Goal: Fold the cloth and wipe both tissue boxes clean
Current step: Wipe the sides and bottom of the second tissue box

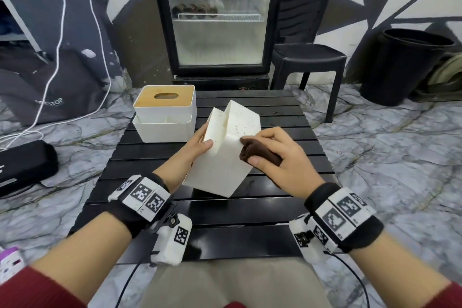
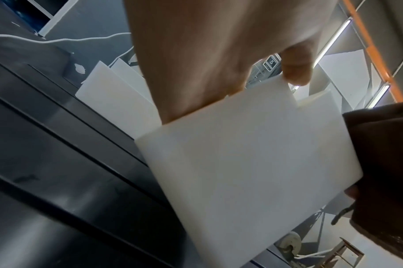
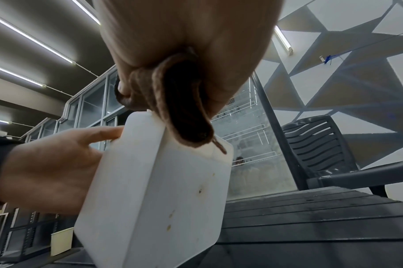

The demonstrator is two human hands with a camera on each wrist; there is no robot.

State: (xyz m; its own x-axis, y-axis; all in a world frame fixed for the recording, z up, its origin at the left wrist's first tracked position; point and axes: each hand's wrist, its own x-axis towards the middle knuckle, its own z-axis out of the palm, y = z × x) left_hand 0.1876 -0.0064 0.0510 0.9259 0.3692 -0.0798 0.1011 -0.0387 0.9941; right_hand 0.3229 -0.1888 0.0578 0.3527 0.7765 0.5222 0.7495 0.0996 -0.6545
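While the left hand (image 1: pixel 193 147) grips the tilted white box (image 1: pixel 222 147) from its left side, thumb on the near face and fingers curled behind, the right hand (image 1: pixel 277 157) holds the folded brown cloth (image 1: pixel 257 154), thumb under it and fingers curled over, and presses it against the box's right edge, about halfway up. The box is lifted off the black table (image 1: pixel 287 117), near the middle of it; whether its near bottom corner touches the slats I cannot tell. Its long axis runs from near and low to far and high, leaning away from the person, with the notched open top at the far end.

The relation that matters: the cloth sits on the ridge where the clean near face meets the right face, and the brown spots lie on that right face (image 3: pixel 191 199) and on the speckled upper panels (image 1: pixel 240 120), far and up from the cloth. Judged from this, the wipe should run along the long axis, away from the person, with the right hand doing the travel and the left only bracing.

The second box (image 1: pixel 165 117), wood-lidded, stands to the far left, well apart from the cloth and nearer the left hand; it looks untouched.
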